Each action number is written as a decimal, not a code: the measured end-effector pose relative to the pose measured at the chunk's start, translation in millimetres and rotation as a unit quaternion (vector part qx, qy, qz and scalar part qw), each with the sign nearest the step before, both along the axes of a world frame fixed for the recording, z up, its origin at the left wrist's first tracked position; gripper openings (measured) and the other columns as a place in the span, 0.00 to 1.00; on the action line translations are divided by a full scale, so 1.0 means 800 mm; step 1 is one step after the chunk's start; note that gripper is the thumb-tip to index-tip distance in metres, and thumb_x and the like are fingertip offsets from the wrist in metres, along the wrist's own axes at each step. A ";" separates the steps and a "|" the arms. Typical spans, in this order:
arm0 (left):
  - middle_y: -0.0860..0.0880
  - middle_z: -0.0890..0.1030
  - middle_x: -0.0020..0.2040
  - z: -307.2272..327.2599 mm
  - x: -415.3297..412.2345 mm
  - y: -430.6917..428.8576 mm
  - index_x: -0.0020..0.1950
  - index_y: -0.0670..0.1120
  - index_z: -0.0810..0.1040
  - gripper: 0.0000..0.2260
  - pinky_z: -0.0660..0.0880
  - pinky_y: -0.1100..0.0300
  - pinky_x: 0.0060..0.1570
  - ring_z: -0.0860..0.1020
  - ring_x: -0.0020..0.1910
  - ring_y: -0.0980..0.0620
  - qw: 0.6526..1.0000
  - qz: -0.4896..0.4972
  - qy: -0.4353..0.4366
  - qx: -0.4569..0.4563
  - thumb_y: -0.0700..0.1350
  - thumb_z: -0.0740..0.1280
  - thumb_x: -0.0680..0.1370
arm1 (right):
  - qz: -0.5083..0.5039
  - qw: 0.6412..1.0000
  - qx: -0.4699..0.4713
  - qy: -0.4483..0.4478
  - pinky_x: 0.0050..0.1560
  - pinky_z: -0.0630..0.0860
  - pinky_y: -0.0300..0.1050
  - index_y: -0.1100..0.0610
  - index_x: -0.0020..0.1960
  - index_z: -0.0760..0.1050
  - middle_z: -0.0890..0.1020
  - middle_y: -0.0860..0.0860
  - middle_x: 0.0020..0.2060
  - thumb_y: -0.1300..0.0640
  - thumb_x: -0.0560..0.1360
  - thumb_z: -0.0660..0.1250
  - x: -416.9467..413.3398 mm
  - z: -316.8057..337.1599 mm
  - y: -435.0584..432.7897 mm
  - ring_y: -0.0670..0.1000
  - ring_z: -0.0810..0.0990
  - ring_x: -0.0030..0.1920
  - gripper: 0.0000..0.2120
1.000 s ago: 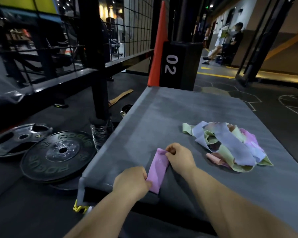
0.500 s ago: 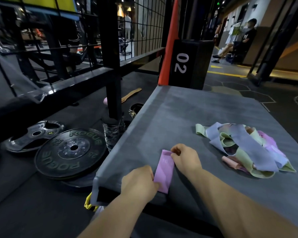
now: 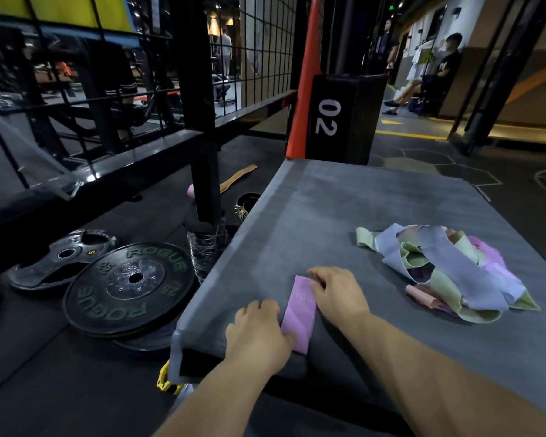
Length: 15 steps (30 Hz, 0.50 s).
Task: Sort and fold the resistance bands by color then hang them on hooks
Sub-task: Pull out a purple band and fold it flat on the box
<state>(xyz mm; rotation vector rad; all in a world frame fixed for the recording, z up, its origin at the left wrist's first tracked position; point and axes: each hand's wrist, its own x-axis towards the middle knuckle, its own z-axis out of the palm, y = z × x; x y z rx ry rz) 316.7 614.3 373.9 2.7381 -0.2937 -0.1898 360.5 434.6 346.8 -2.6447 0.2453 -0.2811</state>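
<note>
A folded purple resistance band (image 3: pixel 300 313) lies flat on the grey padded box top (image 3: pixel 344 216) near its front left corner. My left hand (image 3: pixel 259 329) holds the band's near left edge, with the thumb on top of it. My right hand (image 3: pixel 338 294) rests on the band's far right corner with its fingers laid fairly flat. A tangled pile of bands (image 3: pixel 445 272) in lilac, pale green and pink sits on the box top to the right, apart from both hands.
Black Rogue weight plates (image 3: pixel 130 282) lie on the floor to the left, beside a clear water bottle (image 3: pixel 204 250). A black rack upright (image 3: pixel 199 105) and wire grid stand behind them. A black post marked 02 (image 3: pixel 338 118) rises at the box's far edge. A person sits far back right.
The purple band has settled flat on the box top. My right hand's fingers went from pinching its far end to lying flatter on it. The view shifted left.
</note>
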 end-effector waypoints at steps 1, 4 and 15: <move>0.52 0.69 0.64 -0.001 0.001 -0.001 0.62 0.52 0.68 0.17 0.65 0.54 0.59 0.66 0.65 0.48 1.000 -0.004 -0.004 -0.001 0.57 0.63 0.77 | 0.009 1.000 -0.014 -0.003 0.63 0.70 0.43 0.50 0.64 0.77 0.80 0.49 0.59 0.57 0.77 0.61 0.000 -0.001 -0.001 0.54 0.74 0.61 0.16; 0.52 0.63 0.74 -0.006 0.005 -0.005 0.70 0.51 0.64 0.21 0.61 0.54 0.66 0.59 0.73 0.49 1.000 -0.025 -0.010 -0.010 0.57 0.58 0.80 | 0.039 0.998 -0.051 -0.004 0.67 0.63 0.41 0.48 0.68 0.73 0.76 0.45 0.65 0.54 0.79 0.59 -0.003 -0.001 -0.002 0.52 0.69 0.66 0.18; 0.53 0.41 0.79 -0.029 -0.001 -0.009 0.79 0.49 0.39 0.27 0.37 0.44 0.74 0.38 0.77 0.50 0.983 -0.146 0.000 0.116 0.54 0.46 0.83 | 0.197 0.951 -0.185 0.150 0.77 0.41 0.45 0.50 0.79 0.45 0.47 0.44 0.78 0.45 0.83 0.45 -0.012 0.007 -0.001 0.46 0.42 0.78 0.26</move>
